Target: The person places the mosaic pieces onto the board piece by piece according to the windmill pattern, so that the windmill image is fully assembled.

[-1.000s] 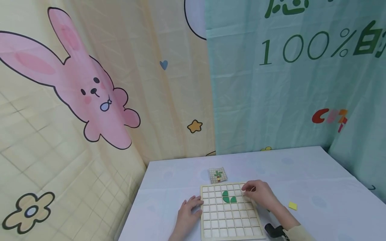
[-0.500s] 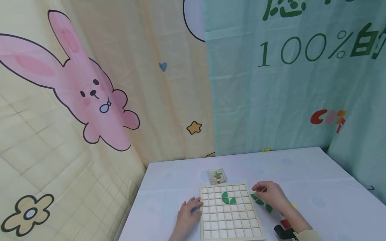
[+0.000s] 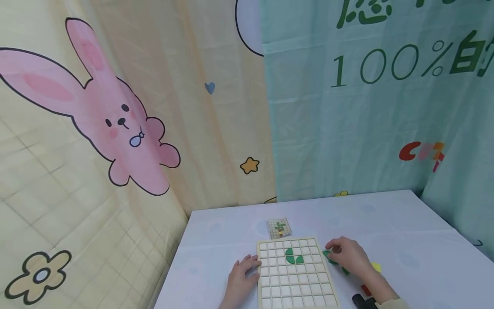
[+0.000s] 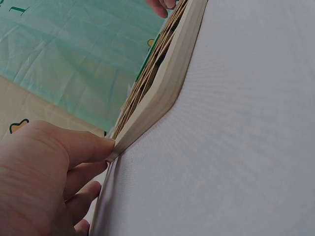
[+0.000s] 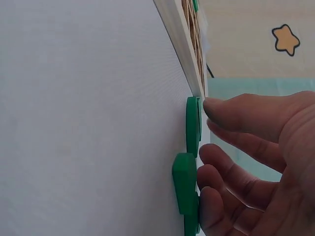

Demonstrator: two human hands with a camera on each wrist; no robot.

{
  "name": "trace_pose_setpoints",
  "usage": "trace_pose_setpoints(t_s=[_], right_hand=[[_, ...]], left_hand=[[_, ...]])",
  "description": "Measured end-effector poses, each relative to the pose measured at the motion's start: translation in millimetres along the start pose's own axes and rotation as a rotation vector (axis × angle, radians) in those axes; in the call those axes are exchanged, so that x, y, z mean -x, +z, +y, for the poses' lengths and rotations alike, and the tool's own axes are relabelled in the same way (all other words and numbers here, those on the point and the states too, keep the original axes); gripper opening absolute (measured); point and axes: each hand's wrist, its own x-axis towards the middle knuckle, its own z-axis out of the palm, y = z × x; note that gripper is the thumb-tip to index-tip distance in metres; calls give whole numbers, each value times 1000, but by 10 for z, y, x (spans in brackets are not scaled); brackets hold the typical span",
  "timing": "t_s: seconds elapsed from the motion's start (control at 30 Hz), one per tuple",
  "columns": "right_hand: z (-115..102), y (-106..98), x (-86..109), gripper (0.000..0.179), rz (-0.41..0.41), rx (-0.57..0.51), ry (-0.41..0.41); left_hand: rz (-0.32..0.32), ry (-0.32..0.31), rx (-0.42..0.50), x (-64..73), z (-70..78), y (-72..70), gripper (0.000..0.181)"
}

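A pale wooden grid board (image 3: 285,281) lies on the white table. Several green rounded pieces (image 3: 290,256) sit in its upper cells. My left hand (image 3: 241,281) rests along the board's left edge, its thumb (image 4: 91,145) touching the rim and its fingers extended. Beyond the right edge, my right hand (image 3: 350,255) is low over loose green pieces (image 3: 344,270), partly hiding them. In the right wrist view, thumb and fingers are bent beside the green pieces (image 5: 184,182), with no piece visibly pinched between them.
A small pattern card (image 3: 279,228) with a green plant design lies behind the board. A yellow piece (image 3: 376,267) and a red piece (image 3: 365,290) are partly behind the right forearm. A black object (image 3: 362,302) is by the right wrist. Printed curtains (image 3: 224,128) hang behind the table.
My right hand has moved right, from over the board's upper right corner to the loose green pieces, then slightly lower. My left hand stays at the left edge.
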Motion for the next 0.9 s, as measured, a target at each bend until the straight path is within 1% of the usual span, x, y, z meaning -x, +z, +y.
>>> trace_pose_setpoints(t_s=[0.17,0.4,0.63,0.9], right_hand=[[12,19,25,18,12,27,-12],[23,76,-3,15,29,46,-13],[20,90,-5,18,31,46,-7],[-3,79,8,19,47,13,-20]], left_hand=[[1,3,0,14,22,6,31],[14,13,-13,5,12,1,31],[6,-17,-17,-1,-20,25,31],[-4,-27,-8,-13,-11,18,31]])
